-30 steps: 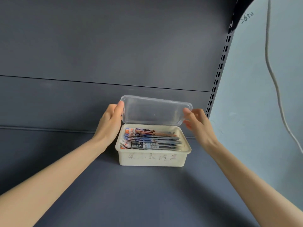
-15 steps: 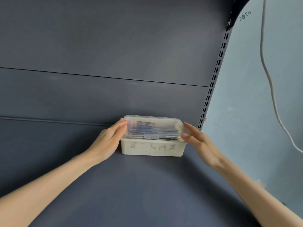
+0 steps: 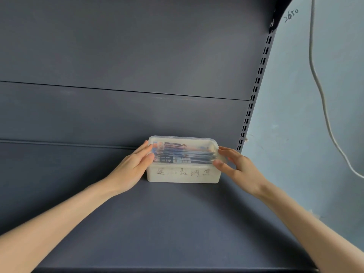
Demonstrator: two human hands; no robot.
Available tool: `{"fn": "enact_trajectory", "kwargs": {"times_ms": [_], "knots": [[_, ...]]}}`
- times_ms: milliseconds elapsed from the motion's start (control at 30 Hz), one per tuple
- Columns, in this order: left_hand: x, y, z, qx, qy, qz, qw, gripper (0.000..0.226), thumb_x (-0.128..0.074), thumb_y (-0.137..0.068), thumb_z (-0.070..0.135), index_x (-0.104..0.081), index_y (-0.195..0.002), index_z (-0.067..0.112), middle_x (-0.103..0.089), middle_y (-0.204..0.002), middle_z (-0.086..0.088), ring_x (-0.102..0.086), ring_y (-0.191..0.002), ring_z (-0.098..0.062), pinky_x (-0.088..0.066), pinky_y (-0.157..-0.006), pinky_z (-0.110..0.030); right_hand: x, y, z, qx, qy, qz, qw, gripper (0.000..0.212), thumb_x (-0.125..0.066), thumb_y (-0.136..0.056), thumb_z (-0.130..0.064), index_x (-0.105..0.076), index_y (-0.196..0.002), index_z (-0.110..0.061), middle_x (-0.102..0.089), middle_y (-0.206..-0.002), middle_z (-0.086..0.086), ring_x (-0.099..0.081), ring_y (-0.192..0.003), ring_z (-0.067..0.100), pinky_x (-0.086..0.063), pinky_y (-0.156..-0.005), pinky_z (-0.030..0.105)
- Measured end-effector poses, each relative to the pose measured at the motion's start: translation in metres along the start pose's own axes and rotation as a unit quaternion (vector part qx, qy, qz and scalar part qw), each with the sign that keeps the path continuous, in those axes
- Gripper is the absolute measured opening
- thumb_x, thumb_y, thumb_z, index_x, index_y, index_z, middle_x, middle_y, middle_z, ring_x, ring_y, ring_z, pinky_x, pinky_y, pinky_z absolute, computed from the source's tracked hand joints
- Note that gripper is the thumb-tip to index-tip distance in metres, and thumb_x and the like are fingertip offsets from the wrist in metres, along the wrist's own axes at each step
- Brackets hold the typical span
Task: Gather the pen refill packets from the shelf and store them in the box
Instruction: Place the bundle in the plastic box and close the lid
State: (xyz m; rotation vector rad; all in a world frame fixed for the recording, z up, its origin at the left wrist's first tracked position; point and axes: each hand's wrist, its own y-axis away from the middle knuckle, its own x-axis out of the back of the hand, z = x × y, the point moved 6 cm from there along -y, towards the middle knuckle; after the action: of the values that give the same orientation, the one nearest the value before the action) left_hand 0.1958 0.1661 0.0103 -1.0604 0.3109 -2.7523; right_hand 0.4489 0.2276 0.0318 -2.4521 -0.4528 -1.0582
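A white plastic box [image 3: 183, 175] with handwriting on its front stands at the back of the dark shelf [image 3: 157, 223]. A clear lid [image 3: 183, 139] lies flat on top of it. Through the lid I see the stacked pen refill packets [image 3: 183, 153] inside. My left hand [image 3: 132, 166] presses against the left end of the lid and box, fingers together. My right hand [image 3: 234, 164] touches the right end of the lid, fingers slightly spread.
The shelf's dark back panel [image 3: 126, 66] rises right behind the box. A slotted upright [image 3: 254, 95] runs along the right side. Beyond it is a pale wall [image 3: 295, 115] with a hanging white cable [image 3: 323, 95].
The lid, held tilted above the open box a second ago, has come down flat onto the box. Both hands followed it down and now rest at its ends.
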Motion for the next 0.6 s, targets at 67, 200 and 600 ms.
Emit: {"fn": "enact_trajectory", "kwargs": {"times_ms": [67, 200, 600], "knots": [[0.003, -0.001, 0.004, -0.005, -0.017, 0.002, 1.0, 0.047, -0.038, -0.1, 0.026, -0.032, -0.145, 0.016, -0.02, -0.156, 0.009, -0.014, -0.139, 0.003, -0.009, -0.108, -0.015, 0.002, -0.003, 0.001, -0.02, 0.007, -0.006, 1.0, 0.053, -0.054, -0.093, -0.034, -0.042, -0.14, -0.012, -0.043, -0.147, 0.0, -0.039, -0.136, 0.017, -0.029, -0.108, 0.027], [0.015, -0.015, 0.01, 0.03, -0.066, 0.006, 0.997, 0.042, -0.05, -0.093, 0.024, -0.048, -0.134, 0.015, -0.043, -0.129, 0.009, -0.044, -0.122, -0.009, -0.033, -0.1, -0.026, 0.005, -0.016, -0.003, -0.053, 0.053, -0.003, 0.997, 0.048, -0.059, -0.087, -0.04, -0.051, -0.124, -0.01, -0.05, -0.126, 0.002, -0.047, -0.121, 0.02, -0.038, -0.094, 0.032], [-0.008, -0.049, 0.015, 0.046, -0.163, -0.103, 0.98, 0.072, -0.024, -0.093, 0.06, -0.014, -0.151, 0.017, -0.002, -0.16, 0.005, 0.008, -0.146, -0.008, 0.0, -0.116, -0.03, -0.02, -0.039, 0.0, -0.037, 0.053, -0.132, 0.989, 0.081, -0.047, -0.088, -0.059, -0.013, -0.152, -0.022, 0.002, -0.161, -0.011, 0.008, -0.147, 0.006, 0.0, -0.118, 0.035]]}}
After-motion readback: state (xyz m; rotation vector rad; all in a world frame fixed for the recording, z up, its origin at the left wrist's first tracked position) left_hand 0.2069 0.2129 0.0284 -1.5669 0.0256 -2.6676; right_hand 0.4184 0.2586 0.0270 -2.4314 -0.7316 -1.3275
